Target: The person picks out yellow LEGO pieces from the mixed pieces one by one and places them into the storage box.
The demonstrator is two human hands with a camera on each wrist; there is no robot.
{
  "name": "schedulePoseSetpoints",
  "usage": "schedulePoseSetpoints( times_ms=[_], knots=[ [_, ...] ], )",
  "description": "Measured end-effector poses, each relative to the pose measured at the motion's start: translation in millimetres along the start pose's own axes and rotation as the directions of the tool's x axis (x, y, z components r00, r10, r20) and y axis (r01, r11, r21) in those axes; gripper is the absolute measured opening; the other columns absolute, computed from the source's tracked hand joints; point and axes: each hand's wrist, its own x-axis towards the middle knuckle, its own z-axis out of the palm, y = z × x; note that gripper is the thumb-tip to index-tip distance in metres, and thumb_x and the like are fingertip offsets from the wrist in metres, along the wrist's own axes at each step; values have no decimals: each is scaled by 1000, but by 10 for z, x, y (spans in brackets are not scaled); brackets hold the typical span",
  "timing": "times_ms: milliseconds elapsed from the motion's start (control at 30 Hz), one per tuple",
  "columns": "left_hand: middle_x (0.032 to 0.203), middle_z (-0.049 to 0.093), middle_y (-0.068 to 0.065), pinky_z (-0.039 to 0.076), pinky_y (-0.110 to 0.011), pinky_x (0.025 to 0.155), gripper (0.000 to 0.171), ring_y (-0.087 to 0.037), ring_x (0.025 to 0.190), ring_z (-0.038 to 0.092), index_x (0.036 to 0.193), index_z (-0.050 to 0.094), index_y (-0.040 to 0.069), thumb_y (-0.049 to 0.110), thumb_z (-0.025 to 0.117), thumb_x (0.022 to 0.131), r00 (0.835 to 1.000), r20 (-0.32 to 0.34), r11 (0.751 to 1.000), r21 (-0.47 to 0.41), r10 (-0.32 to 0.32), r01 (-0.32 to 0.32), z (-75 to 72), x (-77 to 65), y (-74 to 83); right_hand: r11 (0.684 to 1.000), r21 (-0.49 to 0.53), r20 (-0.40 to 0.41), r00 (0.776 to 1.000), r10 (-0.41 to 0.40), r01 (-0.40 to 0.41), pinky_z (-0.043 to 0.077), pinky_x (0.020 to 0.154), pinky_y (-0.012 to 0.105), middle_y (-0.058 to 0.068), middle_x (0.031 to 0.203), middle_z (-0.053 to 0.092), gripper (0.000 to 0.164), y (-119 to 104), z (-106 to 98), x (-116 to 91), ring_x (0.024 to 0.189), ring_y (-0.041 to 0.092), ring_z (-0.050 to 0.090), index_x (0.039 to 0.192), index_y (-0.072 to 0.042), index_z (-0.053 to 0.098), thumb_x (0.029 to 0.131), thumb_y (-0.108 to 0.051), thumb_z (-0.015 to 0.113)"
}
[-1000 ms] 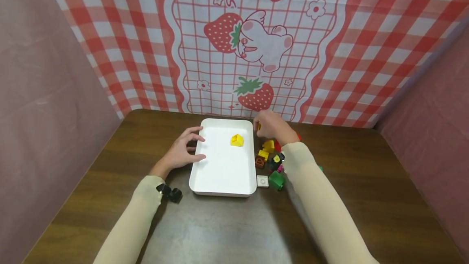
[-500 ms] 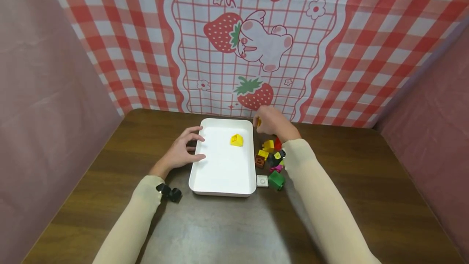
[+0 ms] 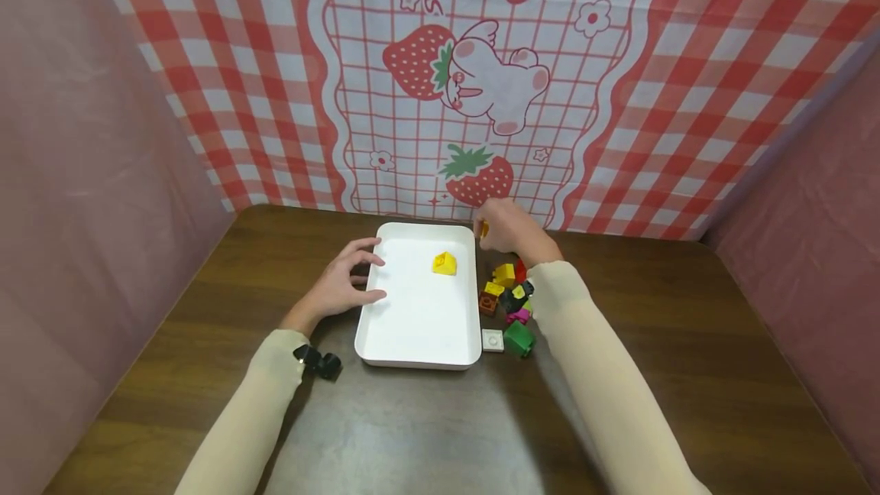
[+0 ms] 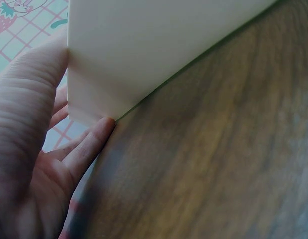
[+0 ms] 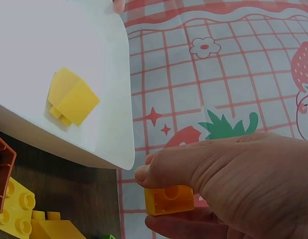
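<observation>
A white tray (image 3: pixel 419 319) lies on the table with a yellow sloped brick (image 3: pixel 444 263) inside. My left hand (image 3: pixel 340 283) holds the tray's left wall; the thumb and some fingertips reach over the rim. In the left wrist view, one fingertip (image 4: pixel 105 127) touches the outside of the tray near its lower corner. Beyond the tray's far right corner, my right hand (image 3: pixel 507 226) pinches a yellow building brick (image 5: pixel 169 200) between thumb and fingers. The brick's hollow underside shows in the right wrist view, held apart from the tray wall.
Right of the tray lie loose bricks: yellow (image 3: pixel 504 274), brown (image 3: pixel 488 302), white (image 3: pixel 493 340), green (image 3: pixel 519 338), pink (image 3: pixel 519 316) and red (image 3: pixel 520 272). The right forearm passes over part of this pile. A checked strawberry cloth (image 3: pixel 426 166) hangs behind the table.
My right hand has risen slightly away from the table with the yellow brick in its pinch, then stays nearly still. The left hand and tray have not moved.
</observation>
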Motion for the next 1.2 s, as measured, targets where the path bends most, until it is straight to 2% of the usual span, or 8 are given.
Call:
schedulePoseSetpoints(
  times_ms=[300, 667, 1200],
  knots=[
    [156, 34, -23, 54, -63, 97, 47, -42, 130, 48, 116, 61, -13, 0, 83, 76, 1000, -3, 1000, -2, 12, -12, -1, 10, -12, 999, -20, -6, 1000, -31, 30, 61, 88, 41, 7, 106, 73, 14, -31, 28, 12, 91, 28, 59, 96, -9, 77, 82, -9, 80],
    [157, 35, -21, 54, -62, 96, 48, -41, 129, 49, 116, 61, -12, 2, 83, 76, 1000, 3, 1000, -17, 24, -24, -13, 29, -66, 1000, -16, 16, 1000, -13, 13, 62, 89, 39, 7, 107, 73, 17, -110, 53, 36, 91, 27, 61, 97, -11, 78, 81, -12, 83],
    [156, 35, -21, 55, -62, 95, 48, -41, 125, 52, 115, 61, -13, 2, 84, 76, 1000, -2, 999, -23, 29, -29, -17, 30, -70, 1000, 4, 62, 998, 9, -9, 62, 79, 35, 6, 107, 70, 21, -274, 125, 75, 88, 27, 60, 105, -11, 77, 84, -10, 79]
  ],
)
